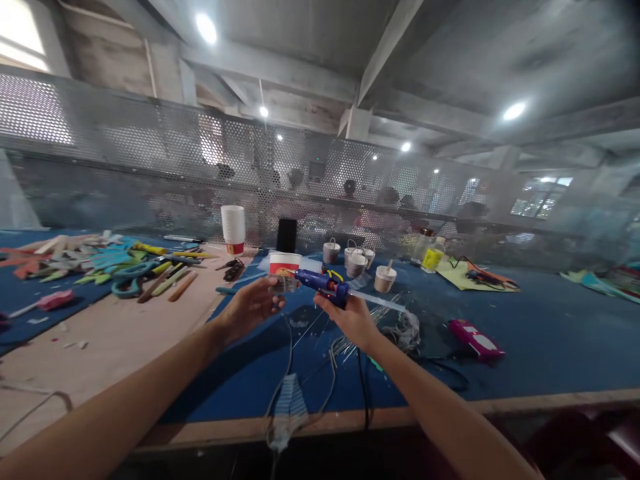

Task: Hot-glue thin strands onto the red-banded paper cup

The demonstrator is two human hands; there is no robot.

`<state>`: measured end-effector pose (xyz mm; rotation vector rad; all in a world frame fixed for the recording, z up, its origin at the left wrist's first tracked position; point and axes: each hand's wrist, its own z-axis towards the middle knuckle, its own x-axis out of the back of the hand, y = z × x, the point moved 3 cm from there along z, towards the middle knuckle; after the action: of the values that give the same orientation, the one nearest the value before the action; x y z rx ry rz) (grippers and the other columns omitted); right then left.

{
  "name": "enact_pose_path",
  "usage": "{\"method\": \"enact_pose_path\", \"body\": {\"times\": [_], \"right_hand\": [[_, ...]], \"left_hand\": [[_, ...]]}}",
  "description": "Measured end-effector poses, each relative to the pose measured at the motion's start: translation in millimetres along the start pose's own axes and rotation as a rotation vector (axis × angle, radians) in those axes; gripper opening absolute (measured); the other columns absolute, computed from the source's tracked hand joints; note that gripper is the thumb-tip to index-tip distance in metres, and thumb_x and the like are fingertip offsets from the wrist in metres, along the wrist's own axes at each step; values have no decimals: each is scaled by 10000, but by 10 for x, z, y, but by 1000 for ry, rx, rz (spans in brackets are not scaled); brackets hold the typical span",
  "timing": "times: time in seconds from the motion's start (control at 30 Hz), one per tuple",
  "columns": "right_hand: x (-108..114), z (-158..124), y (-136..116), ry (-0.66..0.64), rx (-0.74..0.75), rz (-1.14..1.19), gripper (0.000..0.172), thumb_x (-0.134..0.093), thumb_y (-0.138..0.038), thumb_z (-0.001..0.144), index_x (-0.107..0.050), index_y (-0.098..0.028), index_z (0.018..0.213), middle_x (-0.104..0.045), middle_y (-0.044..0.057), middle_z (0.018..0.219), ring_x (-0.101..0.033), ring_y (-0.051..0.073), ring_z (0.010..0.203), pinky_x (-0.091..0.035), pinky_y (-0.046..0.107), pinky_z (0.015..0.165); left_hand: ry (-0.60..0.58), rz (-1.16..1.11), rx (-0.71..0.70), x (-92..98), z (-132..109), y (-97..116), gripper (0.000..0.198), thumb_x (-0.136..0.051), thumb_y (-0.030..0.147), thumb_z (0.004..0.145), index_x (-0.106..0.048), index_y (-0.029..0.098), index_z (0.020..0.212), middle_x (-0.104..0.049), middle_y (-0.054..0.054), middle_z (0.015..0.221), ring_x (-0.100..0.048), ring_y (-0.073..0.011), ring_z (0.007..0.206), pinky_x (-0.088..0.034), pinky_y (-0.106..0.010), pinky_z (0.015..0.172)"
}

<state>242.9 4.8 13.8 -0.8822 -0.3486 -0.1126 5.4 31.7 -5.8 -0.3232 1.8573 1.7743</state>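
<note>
My right hand [353, 320] is wrapped around a blue hot glue gun [323, 283], and a long pale glue stick [377, 301] juts from its rear. The gun's nozzle points left, at a small greyish cup-like piece [286, 285] pinched in the fingertips of my left hand [253, 303]. Whether the nozzle touches that piece I cannot tell. Just behind it shows a red and white paper cup [285, 259]. Beyond the glue gun stand several small cups with loop handles, among them one cup [356, 265], and a cup with a stick in it [385, 279].
To the left lie scissors [131, 280], wooden-handled tools [183, 285] and coloured scraps [75, 253]. A stack of paper cups [233, 227] and a black phone [287, 235] stand at the back. On the right are a yellow-labelled bottle [433, 257] and a magenta device [476, 339]. Cords hang over the front edge.
</note>
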Motion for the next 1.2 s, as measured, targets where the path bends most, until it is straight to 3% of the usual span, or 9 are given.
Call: {"method": "enact_pose_path", "body": {"times": [0.2, 0.47, 0.83, 1.2], "right_hand": [[0, -24, 65, -11, 122, -182, 369, -696, -574, 960, -748, -210, 979, -768, 48, 878, -700, 216, 780, -560, 334, 756], [-11, -22, 112, 0, 187, -316, 312, -658, -538, 998, -736, -237, 1019, -754, 48, 841, -702, 235, 777, -569, 329, 720], [6, -62, 48, 0, 252, -420, 326, -602, -527, 1037, -696, -218, 990, -742, 38, 849, -670, 192, 716, -500, 287, 667], [2, -70, 15, -28, 236, -461, 307, -594, -522, 1046, -675, -229, 1004, -730, 20, 865, -656, 176, 728, -466, 285, 685]], "left_hand": [[-5, 14, -3, -9, -7, 6, 125, -826, 254, 775, -766, 159, 829, -728, -33, 738, -682, -175, 663, -564, -276, 646], [-83, 48, -20, 1, 0, -2, 172, -848, 296, 766, -747, 176, 837, -692, -12, 760, -668, -175, 695, -566, -289, 702], [-87, 57, -30, -20, 1, 3, 206, -885, 300, 731, -734, 184, 810, -673, 2, 763, -661, -167, 699, -571, -278, 695], [-119, 92, -23, 60, 45, -34, 151, -824, 301, 826, -710, 202, 841, -656, 6, 758, -648, -161, 717, -562, -285, 756]]}}
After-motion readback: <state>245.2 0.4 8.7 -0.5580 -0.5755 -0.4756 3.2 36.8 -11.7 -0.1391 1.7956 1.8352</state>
